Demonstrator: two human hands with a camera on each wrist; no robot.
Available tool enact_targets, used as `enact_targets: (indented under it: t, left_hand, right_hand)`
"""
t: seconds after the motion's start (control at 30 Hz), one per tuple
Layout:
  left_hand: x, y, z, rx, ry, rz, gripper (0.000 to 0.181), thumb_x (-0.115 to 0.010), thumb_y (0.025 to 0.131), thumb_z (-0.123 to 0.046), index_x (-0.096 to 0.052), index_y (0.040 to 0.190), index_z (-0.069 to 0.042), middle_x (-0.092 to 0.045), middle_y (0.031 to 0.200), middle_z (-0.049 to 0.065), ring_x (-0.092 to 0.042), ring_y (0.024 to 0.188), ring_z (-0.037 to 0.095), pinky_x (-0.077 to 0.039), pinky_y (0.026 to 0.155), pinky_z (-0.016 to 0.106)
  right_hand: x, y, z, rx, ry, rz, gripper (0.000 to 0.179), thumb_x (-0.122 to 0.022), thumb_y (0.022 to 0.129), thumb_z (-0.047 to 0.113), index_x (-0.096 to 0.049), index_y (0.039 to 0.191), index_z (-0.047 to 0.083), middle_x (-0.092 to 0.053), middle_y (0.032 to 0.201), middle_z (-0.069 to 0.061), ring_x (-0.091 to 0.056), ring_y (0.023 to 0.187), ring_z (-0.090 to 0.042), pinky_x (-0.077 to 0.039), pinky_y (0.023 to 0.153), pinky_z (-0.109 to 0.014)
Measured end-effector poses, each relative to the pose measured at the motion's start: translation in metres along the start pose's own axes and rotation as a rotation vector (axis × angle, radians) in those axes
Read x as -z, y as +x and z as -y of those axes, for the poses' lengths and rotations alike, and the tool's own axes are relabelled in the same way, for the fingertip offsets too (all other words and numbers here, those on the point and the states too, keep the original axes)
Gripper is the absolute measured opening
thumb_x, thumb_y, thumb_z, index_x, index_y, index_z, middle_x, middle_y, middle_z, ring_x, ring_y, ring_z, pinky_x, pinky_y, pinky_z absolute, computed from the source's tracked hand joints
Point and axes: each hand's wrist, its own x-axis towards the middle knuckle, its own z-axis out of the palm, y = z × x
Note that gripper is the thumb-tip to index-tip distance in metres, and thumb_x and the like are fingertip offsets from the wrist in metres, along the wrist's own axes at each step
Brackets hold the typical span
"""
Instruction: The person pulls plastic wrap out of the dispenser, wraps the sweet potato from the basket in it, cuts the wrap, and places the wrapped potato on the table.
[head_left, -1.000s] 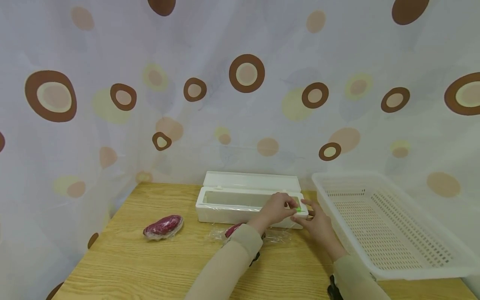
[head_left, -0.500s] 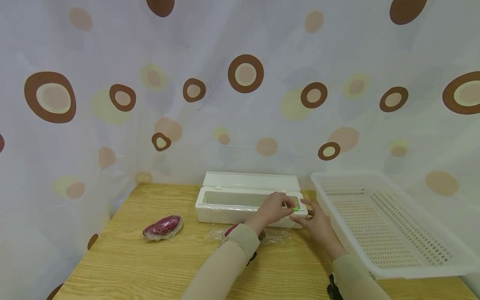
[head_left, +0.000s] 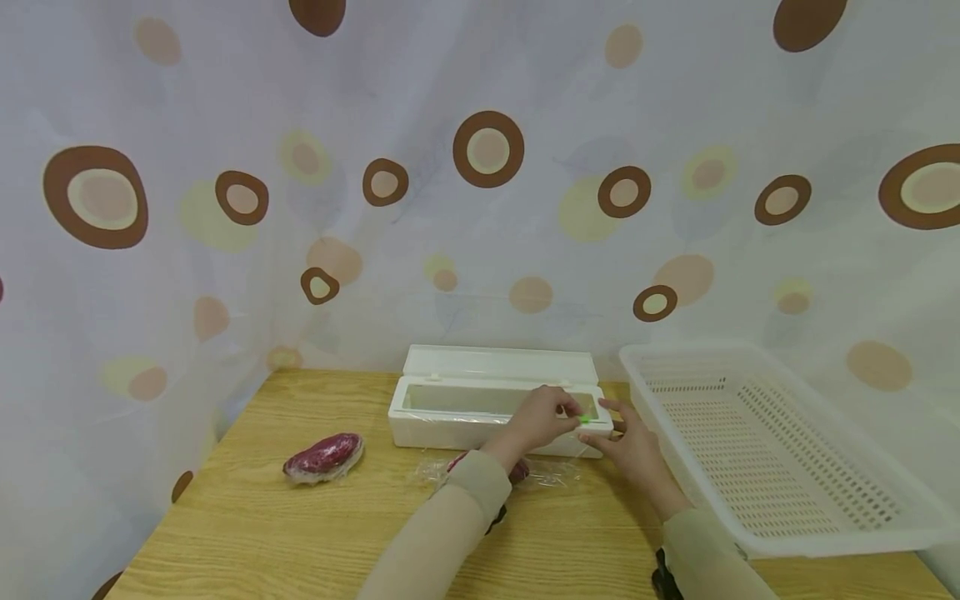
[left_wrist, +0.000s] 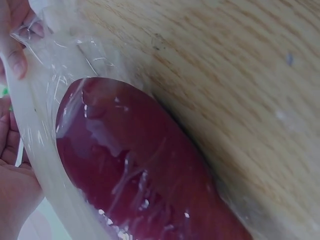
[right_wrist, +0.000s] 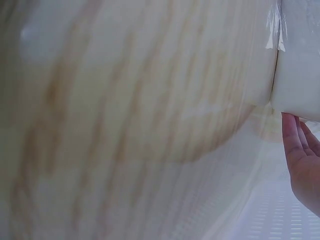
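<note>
A white cling film box (head_left: pixel 427 429) stands with its lid tipped back, a sheet of film (head_left: pixel 558 473) drawn over its front. My left hand (head_left: pixel 537 419) pinches the small green slide cutter (head_left: pixel 585 420) near the right end of the front rim. My right hand (head_left: pixel 636 447) holds that right end, thumb at the front and fingers at the top and side. Under the film lies a purple sweet potato (left_wrist: pixel 130 155), mostly covered by the left wrist in the head view. Another purple sweet potato (head_left: pixel 324 458), wrapped in film, lies to the left.
A large white plastic basket (head_left: pixel 750 454) with slotted sides stands at the right, close to my right hand. The wooden table (head_left: pixel 247 533) meets a patterned curtain (head_left: pixel 420 242) at the back, just behind the box.
My left hand has slid the green cutter a little to the left along the rim. The right hand keeps its hold on the box end.
</note>
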Motion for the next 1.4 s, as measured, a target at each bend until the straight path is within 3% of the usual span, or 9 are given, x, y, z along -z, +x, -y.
enact_targets:
  t: [0.47,1.4]
  left_hand:
    - [0.010,-0.008,0.012,0.011,0.004,-0.016,0.009,-0.069,0.087,-0.019,-0.072,0.094,-0.014,-0.066,0.090,-0.006,-0.055,0.088,0.009,-0.044,0.079,0.018]
    - [0.021,-0.020,0.019,0.021,0.037,-0.009,0.010,-0.068,0.087,-0.020,-0.072,0.095,-0.014,-0.064,0.088,-0.007,-0.054,0.089,0.010,-0.044,0.080,0.019]
  right_hand:
    - [0.003,0.000,-0.001,-0.025,-0.016,-0.005,0.075,-0.074,0.082,0.030,-0.035,0.142,0.009,-0.051,0.126,-0.034,-0.063,0.102,-0.036,-0.053,0.067,-0.028]
    - [-0.001,-0.001,0.003,-0.020,-0.006,-0.009,0.073,-0.074,0.082,0.025,-0.035,0.141,0.008,-0.053,0.123,-0.035,-0.061,0.105,-0.039,-0.053,0.067,-0.027]
